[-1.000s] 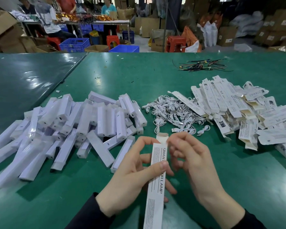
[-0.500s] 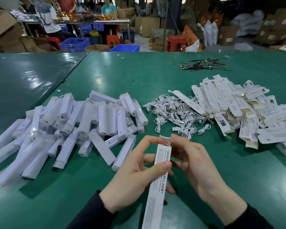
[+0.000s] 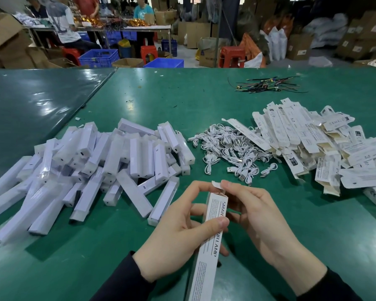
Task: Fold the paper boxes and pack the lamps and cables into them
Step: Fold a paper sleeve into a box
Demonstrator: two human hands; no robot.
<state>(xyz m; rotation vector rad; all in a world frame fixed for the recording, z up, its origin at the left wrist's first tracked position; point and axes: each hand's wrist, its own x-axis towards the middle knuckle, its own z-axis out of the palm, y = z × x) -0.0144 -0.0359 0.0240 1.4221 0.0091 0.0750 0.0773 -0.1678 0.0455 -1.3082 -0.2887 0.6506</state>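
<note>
Nearest, the left hand (image 3: 178, 235) grips a long white paper box (image 3: 208, 253) around its middle, thumb pressed across the printed face and fingers curled behind. The box stands tilted above the green table (image 3: 204, 101), its open top end away from the person. The right hand (image 3: 261, 222) holds that top end, its fingertips pinching the small end flap (image 3: 217, 184), which sticks up above the opening. Dark sleeves cover both wrists.

Beyond the hands, a heap of white lamps (image 3: 100, 161) lies on the left of the table. In the middle is a tangle of white cables (image 3: 230, 153). On the right is a pile of flat, unfolded boxes (image 3: 313, 144), its edge overlapping the cables. Farther off, on the right, lies a loose bunch of dark wires (image 3: 267, 84). Past the table are blue crates (image 3: 99, 57), red stools (image 3: 231, 56), cardboard cartons and people at another bench.
</note>
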